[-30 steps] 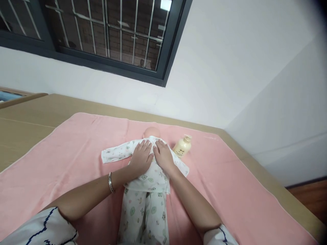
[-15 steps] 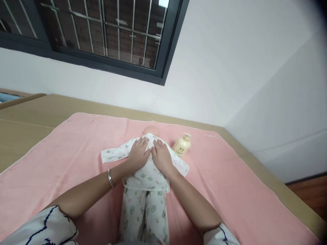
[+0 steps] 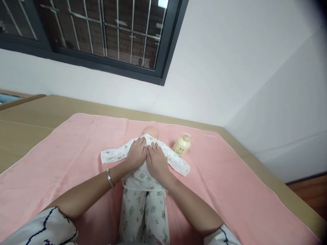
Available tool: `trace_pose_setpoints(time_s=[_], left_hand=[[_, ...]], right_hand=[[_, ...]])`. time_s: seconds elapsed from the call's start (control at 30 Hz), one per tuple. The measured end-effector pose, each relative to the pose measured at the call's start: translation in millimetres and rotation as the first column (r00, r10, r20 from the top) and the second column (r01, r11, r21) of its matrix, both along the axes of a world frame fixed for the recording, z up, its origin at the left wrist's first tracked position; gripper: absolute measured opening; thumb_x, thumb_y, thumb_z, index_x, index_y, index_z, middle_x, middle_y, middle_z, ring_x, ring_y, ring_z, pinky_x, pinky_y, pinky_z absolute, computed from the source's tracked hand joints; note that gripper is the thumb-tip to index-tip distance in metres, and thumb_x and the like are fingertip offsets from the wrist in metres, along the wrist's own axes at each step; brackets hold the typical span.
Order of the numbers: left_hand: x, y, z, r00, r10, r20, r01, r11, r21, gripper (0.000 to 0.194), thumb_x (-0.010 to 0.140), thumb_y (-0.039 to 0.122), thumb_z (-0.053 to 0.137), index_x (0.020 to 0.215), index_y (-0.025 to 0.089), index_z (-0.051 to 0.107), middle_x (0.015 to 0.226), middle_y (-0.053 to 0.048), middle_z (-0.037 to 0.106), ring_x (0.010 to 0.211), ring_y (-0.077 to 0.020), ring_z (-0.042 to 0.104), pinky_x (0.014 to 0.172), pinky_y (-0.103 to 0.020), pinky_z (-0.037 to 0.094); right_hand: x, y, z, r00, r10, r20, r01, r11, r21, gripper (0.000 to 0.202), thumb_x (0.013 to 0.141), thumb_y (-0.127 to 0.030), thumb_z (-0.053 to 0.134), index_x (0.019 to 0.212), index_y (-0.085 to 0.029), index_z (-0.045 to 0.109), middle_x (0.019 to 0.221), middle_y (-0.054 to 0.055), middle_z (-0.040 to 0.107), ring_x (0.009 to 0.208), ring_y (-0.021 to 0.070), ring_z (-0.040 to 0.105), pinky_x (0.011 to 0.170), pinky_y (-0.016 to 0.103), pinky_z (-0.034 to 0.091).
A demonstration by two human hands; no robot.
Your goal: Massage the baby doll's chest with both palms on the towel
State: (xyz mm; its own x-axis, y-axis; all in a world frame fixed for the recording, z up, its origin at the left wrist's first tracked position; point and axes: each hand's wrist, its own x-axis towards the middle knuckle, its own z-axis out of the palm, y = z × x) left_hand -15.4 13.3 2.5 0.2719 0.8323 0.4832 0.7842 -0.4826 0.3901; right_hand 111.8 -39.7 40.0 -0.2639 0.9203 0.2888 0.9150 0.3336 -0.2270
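We rest our left hand (image 3: 137, 152) and right hand (image 3: 157, 160), flat and uncurled, on the doll (image 3: 150, 130) in its printed pajama top (image 3: 143, 178), which uneven sideways pressure could ruck.

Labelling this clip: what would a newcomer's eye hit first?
The left hand and right hand, side by side on a white patterned top, mid-picture, with a smooth pinkish head above. Then the pink blanket beneath and the cream bottle right of the hands. A dark barred window fills the upper left.
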Motion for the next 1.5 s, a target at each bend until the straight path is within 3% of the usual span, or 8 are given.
trace_pose_setpoints(time_s=[0.17, 0.37, 0.5, 0.7, 0.87, 1.0, 1.27, 1.5], left_hand=[[11, -22, -2.3, 1.000, -0.017, -0.012, 0.018, 1.000, 0.016, 0.047, 0.094, 0.024, 0.031, 0.138, 0.012, 0.047, 0.147, -0.013, 0.047, 0.141, -0.0279, 0.033, 0.114, -0.050, 0.030], [-2, -1, 7.9, 0.995, -0.091, 0.046, 0.096, 0.990, -0.100, 0.047, 0.097, 0.024, 0.027, 0.138, 0.015, 0.047, 0.148, -0.011, 0.046, 0.141, -0.0219, 0.034, 0.115, -0.047, 0.031], [2, -6, 7.6, 0.997, -0.042, 0.061, 0.049, 0.993, -0.109, 0.048, 0.097, 0.024, 0.028, 0.140, 0.013, 0.045, 0.149, -0.011, 0.044, 0.142, -0.0237, 0.032, 0.116, -0.047, 0.028], [14, -30, 3.1, 0.998, -0.033, 0.046, 0.036, 0.997, -0.074, 0.047, 0.095, 0.023, 0.031, 0.140, 0.018, 0.046, 0.150, -0.006, 0.044, 0.143, -0.0260, 0.030, 0.116, -0.050, 0.026], [1, -7, 8.7, 0.997, -0.043, 0.060, 0.050, 0.992, -0.120, 0.047, 0.095, 0.024, 0.031, 0.138, 0.016, 0.048, 0.146, -0.009, 0.048, 0.140, -0.0255, 0.036, 0.114, -0.049, 0.030], [-4, 9, 6.6, 0.997, -0.006, 0.074, 0.013, 0.995, -0.096, 0.046, 0.094, 0.022, 0.029, 0.134, 0.013, 0.052, 0.141, -0.013, 0.053, 0.137, -0.0246, 0.041, 0.111, -0.048, 0.035], [9, -14, -4.0, 0.999, 0.029, 0.046, -0.029, 1.000, -0.005, 0.047, 0.094, 0.026, 0.033, 0.137, 0.013, 0.048, 0.146, -0.012, 0.048, 0.140, -0.0278, 0.036, 0.114, -0.051, 0.029], [9, -17, -4.9, 0.998, 0.033, 0.059, -0.033, 0.999, -0.002, 0.047, 0.094, 0.026, 0.033, 0.138, 0.015, 0.047, 0.145, -0.011, 0.050, 0.140, -0.0273, 0.035, 0.114, -0.051, 0.030]], right_hand=[[15, 22, 4.9, 0.991, -0.069, -0.113, 0.064, 0.997, -0.054, 0.051, 0.100, -0.030, 0.025, 0.142, -0.007, 0.042, 0.149, 0.017, 0.040, 0.141, 0.0254, 0.032, 0.116, 0.045, 0.025], [-2, 1, -2.0, 0.998, -0.054, -0.036, 0.052, 0.997, -0.056, 0.053, 0.099, -0.029, 0.026, 0.146, -0.005, 0.035, 0.155, 0.018, 0.028, 0.146, 0.0293, 0.018, 0.118, 0.048, 0.018], [-1, 2, 1.2, 0.995, -0.062, -0.082, 0.056, 0.995, -0.077, 0.053, 0.101, -0.035, 0.025, 0.144, -0.008, 0.040, 0.153, 0.017, 0.033, 0.146, 0.0291, 0.021, 0.117, 0.047, 0.021], [21, 27, 9.7, 0.988, -0.037, -0.151, 0.033, 0.999, -0.030, 0.041, 0.099, -0.025, 0.028, 0.129, -0.015, 0.055, 0.145, 0.012, 0.047, 0.138, 0.0228, 0.037, 0.114, 0.043, 0.028], [6, 6, 4.6, 0.998, -0.054, -0.017, 0.053, 0.998, -0.030, 0.049, 0.098, -0.026, 0.032, 0.141, -0.006, 0.043, 0.149, 0.019, 0.039, 0.142, 0.0290, 0.030, 0.116, 0.046, 0.023], [-6, -10, 2.8, 1.000, 0.007, 0.000, -0.007, 0.999, -0.043, 0.052, 0.098, -0.031, 0.034, 0.145, -0.010, 0.040, 0.152, 0.015, 0.036, 0.145, 0.0307, 0.022, 0.118, 0.048, 0.019], [20, 28, -0.4, 0.987, -0.045, -0.157, 0.040, 0.999, -0.034, 0.046, 0.099, -0.026, 0.030, 0.141, -0.015, 0.045, 0.150, 0.012, 0.040, 0.142, 0.0233, 0.032, 0.117, 0.046, 0.021], [18, 27, -3.7, 0.986, -0.064, -0.155, 0.060, 0.998, -0.028, 0.047, 0.098, -0.026, 0.031, 0.141, -0.015, 0.044, 0.151, 0.012, 0.039, 0.143, 0.0238, 0.030, 0.117, 0.046, 0.021]])
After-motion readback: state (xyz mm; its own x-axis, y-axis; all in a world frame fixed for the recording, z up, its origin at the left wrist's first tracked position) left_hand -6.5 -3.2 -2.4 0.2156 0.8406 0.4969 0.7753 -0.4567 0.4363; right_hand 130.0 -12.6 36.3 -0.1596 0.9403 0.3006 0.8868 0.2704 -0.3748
